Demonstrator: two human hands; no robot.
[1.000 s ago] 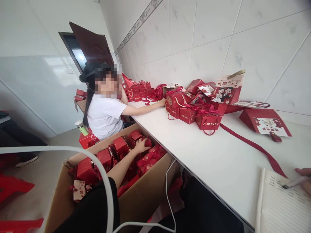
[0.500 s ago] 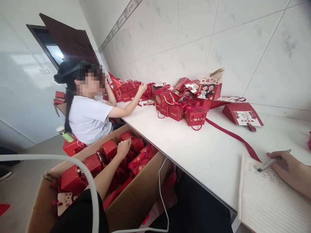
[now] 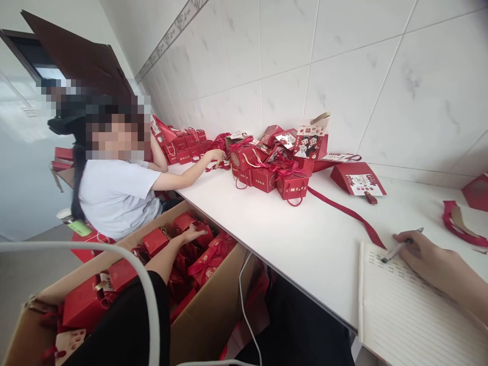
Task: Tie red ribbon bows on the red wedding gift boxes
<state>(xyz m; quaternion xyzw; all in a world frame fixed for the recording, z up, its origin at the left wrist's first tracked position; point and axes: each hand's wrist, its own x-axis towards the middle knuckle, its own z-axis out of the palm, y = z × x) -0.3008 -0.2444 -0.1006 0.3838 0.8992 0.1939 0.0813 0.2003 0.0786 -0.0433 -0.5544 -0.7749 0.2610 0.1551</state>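
My left hand [image 3: 192,234] reaches over a large cardboard carton [image 3: 215,305] packed with red gift boxes. Its fingers are stretched out, with nothing visible in them, close to a red gift box [image 3: 155,241]. On the table, my right hand [image 3: 425,251] grips a pen [image 3: 392,252], its tip at the written lines on a lined notebook [image 3: 419,315]. A dark red ribbon [image 3: 343,206] runs across the white tabletop towards the notebook's top edge.
Red gift boxes [image 3: 263,178] are stacked along the tiled wall, and a tent-shaped red box [image 3: 358,179] lies further right. A co-worker in a white shirt [image 3: 114,195] sits at the far end. A white cable [image 3: 244,295] hangs below the table edge.
My left hand has gone from curled to stretched fingers above the boxes. My right hand still holds the pen at the notebook. The view has turned right, and the co-worker's hand is lower.
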